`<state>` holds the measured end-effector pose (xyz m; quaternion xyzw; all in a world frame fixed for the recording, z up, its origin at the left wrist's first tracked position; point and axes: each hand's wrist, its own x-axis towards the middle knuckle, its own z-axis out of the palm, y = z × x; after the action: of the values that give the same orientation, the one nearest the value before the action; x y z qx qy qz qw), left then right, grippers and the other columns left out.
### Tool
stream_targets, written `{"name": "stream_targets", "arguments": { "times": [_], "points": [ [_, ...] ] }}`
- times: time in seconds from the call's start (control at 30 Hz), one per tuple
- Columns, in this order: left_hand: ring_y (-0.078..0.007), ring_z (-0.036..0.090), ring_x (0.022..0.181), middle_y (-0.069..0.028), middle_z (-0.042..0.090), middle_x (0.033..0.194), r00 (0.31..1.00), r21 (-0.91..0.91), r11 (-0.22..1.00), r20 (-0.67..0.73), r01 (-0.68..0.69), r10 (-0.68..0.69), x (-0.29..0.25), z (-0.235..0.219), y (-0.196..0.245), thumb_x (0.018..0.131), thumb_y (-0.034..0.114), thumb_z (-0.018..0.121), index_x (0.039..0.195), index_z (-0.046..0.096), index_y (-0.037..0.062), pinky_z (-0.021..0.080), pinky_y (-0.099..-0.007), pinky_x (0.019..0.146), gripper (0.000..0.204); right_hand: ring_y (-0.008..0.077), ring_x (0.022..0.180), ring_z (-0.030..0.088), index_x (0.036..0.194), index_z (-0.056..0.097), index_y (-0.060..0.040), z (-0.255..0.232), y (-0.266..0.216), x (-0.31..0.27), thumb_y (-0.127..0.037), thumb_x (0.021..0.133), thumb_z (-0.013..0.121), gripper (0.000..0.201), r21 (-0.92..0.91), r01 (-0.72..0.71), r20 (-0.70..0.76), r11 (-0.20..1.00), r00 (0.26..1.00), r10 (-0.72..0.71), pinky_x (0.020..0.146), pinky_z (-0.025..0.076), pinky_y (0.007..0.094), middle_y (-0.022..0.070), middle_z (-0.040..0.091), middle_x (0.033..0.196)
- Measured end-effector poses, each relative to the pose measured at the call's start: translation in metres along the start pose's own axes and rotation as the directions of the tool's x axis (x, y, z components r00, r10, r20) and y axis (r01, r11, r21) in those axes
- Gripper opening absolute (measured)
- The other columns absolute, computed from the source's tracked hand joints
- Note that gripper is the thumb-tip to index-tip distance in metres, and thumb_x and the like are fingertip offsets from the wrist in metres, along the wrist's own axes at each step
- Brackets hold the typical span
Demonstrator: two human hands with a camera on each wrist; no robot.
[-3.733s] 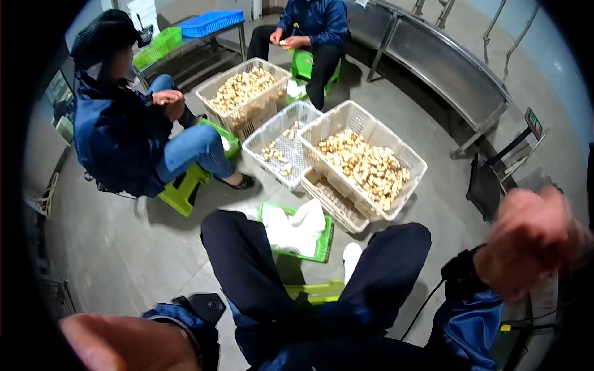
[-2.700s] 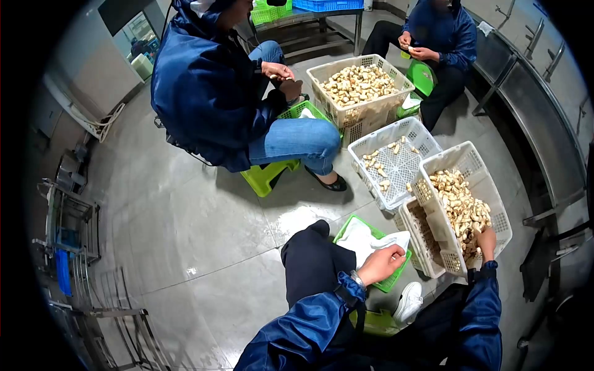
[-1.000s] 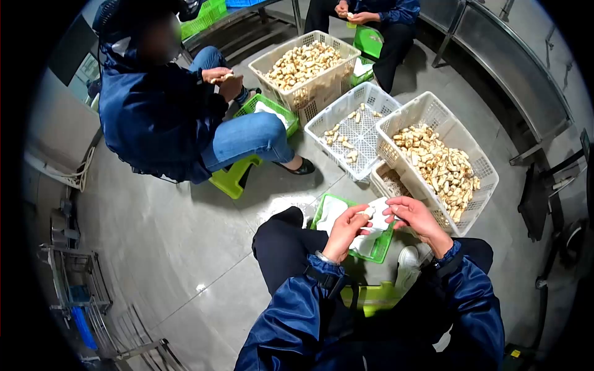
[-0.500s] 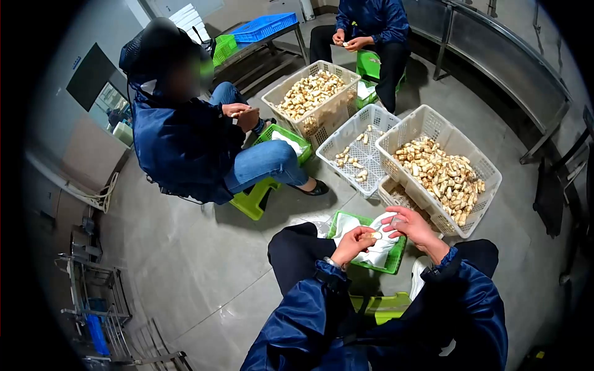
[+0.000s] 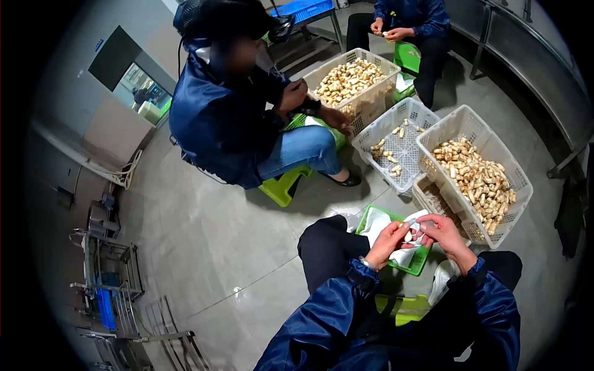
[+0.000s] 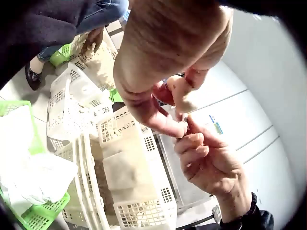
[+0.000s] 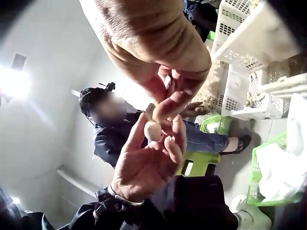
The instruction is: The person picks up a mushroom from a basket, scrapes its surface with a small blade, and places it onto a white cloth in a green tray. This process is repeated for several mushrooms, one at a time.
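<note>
In the head view my left hand (image 5: 387,244) and right hand (image 5: 447,236) meet above the green basket (image 5: 416,267), which holds white cloth-like material (image 5: 374,226). My left fingers hold a small pale mushroom (image 7: 153,132), its rounded cap toward the right wrist camera. At its stem end, the curled thumb and fingers of the right hand (image 7: 148,38) pinch a small thin greyish piece (image 7: 167,81); I cannot tell what it is. Just beyond stands a cream crate (image 5: 458,127) part filled with mushrooms (image 5: 473,176).
A shallow white crate (image 5: 402,148) with several mushrooms adjoins the full one. Behind it stands another crate (image 5: 371,111) of mushrooms. One seated person (image 5: 216,117) is at the left, another (image 5: 417,25) at the back. A metal trough (image 5: 526,55) runs along the right.
The right hand was in the crate of mushrooms, then came to the left hand, where a mushroom is now held. The head view has swung left. The person at the left has lowered a hand toward the crates.
</note>
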<state>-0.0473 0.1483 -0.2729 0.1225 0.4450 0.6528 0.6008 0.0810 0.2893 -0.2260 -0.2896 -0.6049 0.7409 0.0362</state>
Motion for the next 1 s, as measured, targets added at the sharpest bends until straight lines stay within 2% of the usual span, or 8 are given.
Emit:
{"name": "stream_targets", "arguments": {
  "times": [0.17, 0.2, 0.37, 0.43, 0.53, 0.63, 0.8, 1.0],
  "points": [
    [-0.0119, 0.059, 0.083, -0.0052, 0.06, 0.095, 0.999, 0.011, 1.0, -0.044, 0.026, -0.025, -0.002, 0.002, 0.003, 0.095, 0.029, 0.049, 0.103, 0.052, 0.0054, 0.049, -0.0243, 0.072, 0.025, 0.0111, 0.057, 0.057, 0.11, 0.052, -0.0001, -0.007, 0.014, 0.005, -0.008, 0.089, 0.056, 0.023, -0.047, -0.017, 0.044, 0.999, 0.999, 0.019, 0.048, 0.046, 0.0219, 0.0078, 0.062, 0.076],
    [-0.0093, 0.058, 0.074, -0.0031, 0.06, 0.087, 0.998, -0.001, 1.0, -0.059, 0.021, -0.021, -0.001, 0.002, 0.003, 0.094, 0.031, 0.05, 0.101, 0.052, 0.0057, 0.048, -0.0209, 0.062, 0.027, 0.0108, 0.055, 0.056, 0.108, 0.051, -0.0009, -0.006, 0.016, 0.006, -0.01, 0.087, 0.059, 0.024, -0.046, -0.02, 0.032, 0.999, 0.999, 0.021, 0.047, 0.046, 0.0223, 0.008, 0.062, 0.076],
    [-0.0083, 0.053, 0.085, -0.0024, 0.058, 0.098, 0.997, 0.071, 0.997, -0.076, -0.021, 0.027, -0.004, 0.002, 0.006, 0.097, 0.034, 0.041, 0.122, 0.05, 0.0045, 0.042, -0.0211, 0.069, 0.039, 0.0062, 0.055, 0.054, 0.096, 0.059, -0.002, -0.008, 0.009, 0.004, -0.015, 0.084, 0.065, 0.019, -0.175, -0.052, -0.044, 0.983, 0.998, 0.045, 0.045, 0.04, 0.0194, 0.0017, 0.061, 0.069],
    [-0.0093, 0.053, 0.087, -0.0034, 0.058, 0.1, 0.996, -0.029, 0.999, -0.081, -0.025, 0.023, 0.0, -0.004, 0.001, 0.098, 0.035, 0.036, 0.124, 0.048, 0.003, 0.042, -0.0218, 0.07, 0.043, 0.0046, 0.057, 0.052, 0.099, 0.061, -0.0013, -0.007, -0.003, 0.001, -0.015, 0.084, 0.065, 0.021, -0.204, -0.037, -0.02, 0.978, 0.999, 0.033, 0.048, 0.04, 0.0183, -0.0006, 0.06, 0.072],
    [-0.0122, 0.053, 0.089, -0.0054, 0.058, 0.105, 0.998, -0.122, 0.992, -0.063, 0.004, -0.012, 0.001, -0.005, 0.003, 0.099, 0.031, 0.031, 0.127, 0.045, 0.0024, 0.041, -0.023, 0.073, 0.042, 0.0043, 0.06, 0.052, 0.1, 0.062, 0.0004, -0.009, 0.011, 0.005, -0.016, 0.087, 0.06, 0.021, -0.112, 0.049, -0.058, 0.992, 0.997, -0.056, 0.052, 0.041, 0.0195, -0.0012, 0.06, 0.074],
    [-0.0135, 0.053, 0.094, -0.0063, 0.057, 0.108, 1.0, -0.106, 0.994, -0.021, -0.002, -0.001, -0.001, -0.007, 0.003, 0.098, 0.028, 0.037, 0.127, 0.044, 0.0013, 0.041, -0.024, 0.074, 0.04, 0.0049, 0.06, 0.053, 0.097, 0.062, 0.0016, -0.013, 0.013, 0.006, -0.019, 0.09, 0.056, 0.022, -0.19, 0.054, -0.052, 0.98, 0.997, -0.065, 0.052, 0.043, 0.02, 0.0001, 0.059, 0.071],
    [-0.0124, 0.054, 0.098, -0.0037, 0.058, 0.107, 0.997, -0.096, 0.995, 0.076, 0.012, -0.005, 0.0, -0.008, 0.003, 0.096, 0.026, 0.046, 0.126, 0.046, 0.0032, 0.042, -0.0247, 0.084, 0.038, 0.0052, 0.054, 0.053, 0.091, 0.061, 0.0006, -0.005, 0.007, 0.001, -0.019, 0.088, 0.059, 0.02, -0.118, 0.071, -0.027, 0.991, 0.997, -0.074, 0.046, 0.041, 0.0193, 0.0004, 0.058, 0.069],
    [-0.0103, 0.056, 0.095, -0.0016, 0.059, 0.106, 0.999, 0.012, 1.0, 0.039, 0.015, -0.016, -0.003, -0.008, -0.004, 0.092, 0.021, 0.055, 0.123, 0.051, 0.0044, 0.045, -0.0247, 0.082, 0.035, 0.0036, 0.054, 0.051, 0.086, 0.061, -0.0008, -0.001, 0.013, 0.001, -0.019, 0.086, 0.063, 0.018, -0.138, 0.126, -0.061, 0.982, 0.989, -0.135, 0.047, 0.041, 0.0193, -0.0015, 0.057, 0.066]
  ]
}}
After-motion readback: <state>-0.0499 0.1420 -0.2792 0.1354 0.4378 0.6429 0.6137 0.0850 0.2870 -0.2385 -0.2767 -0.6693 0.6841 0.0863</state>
